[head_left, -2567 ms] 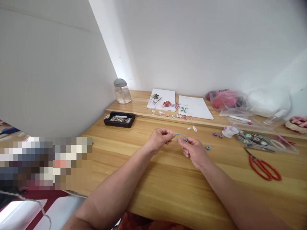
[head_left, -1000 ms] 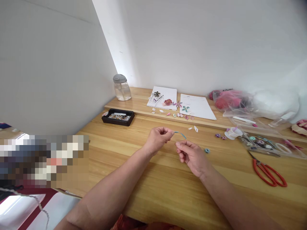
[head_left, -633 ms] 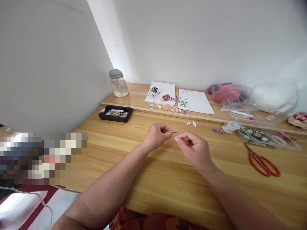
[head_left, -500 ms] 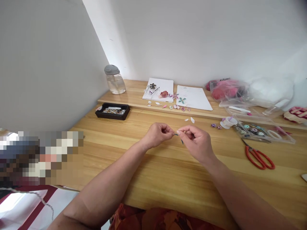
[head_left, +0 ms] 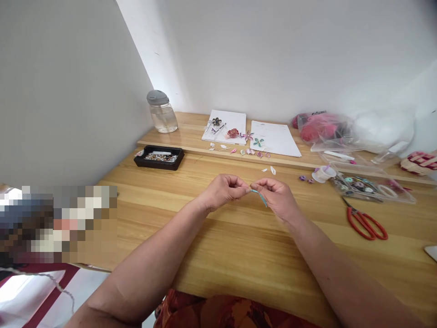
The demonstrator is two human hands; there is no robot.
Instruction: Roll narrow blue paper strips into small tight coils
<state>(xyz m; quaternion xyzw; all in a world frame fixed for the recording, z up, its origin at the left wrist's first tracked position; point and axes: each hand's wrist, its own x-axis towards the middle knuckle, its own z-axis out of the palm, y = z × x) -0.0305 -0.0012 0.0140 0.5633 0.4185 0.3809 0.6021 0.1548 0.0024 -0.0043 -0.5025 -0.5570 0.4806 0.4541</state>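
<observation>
Over the middle of the wooden table, a thin turquoise strip (head_left: 262, 199), perhaps cord or wire, bends down between my fingertips. My left hand (head_left: 223, 192) is closed, with thumb and forefinger pinching one end of it. Close beside it, my right hand (head_left: 277, 197) pinches the strip too, and a loose length curves below its fingers. The fingertips of both hands nearly meet and partly hide the strip. Two white petal pieces (head_left: 272, 170) lie on the table just beyond my hands.
Red-handled scissors (head_left: 367, 223) lie at the right, near a clear box of beads (head_left: 396, 193) and a white spool (head_left: 323, 174). A black tray (head_left: 159, 164) and a water bottle (head_left: 164, 118) stand left. Paper sheets (head_left: 278, 141) with flower ornaments rest on the back ledge.
My right hand has turned slightly, and more of the turquoise strip now shows, curving down beside its fingers. The view has shifted a little.
</observation>
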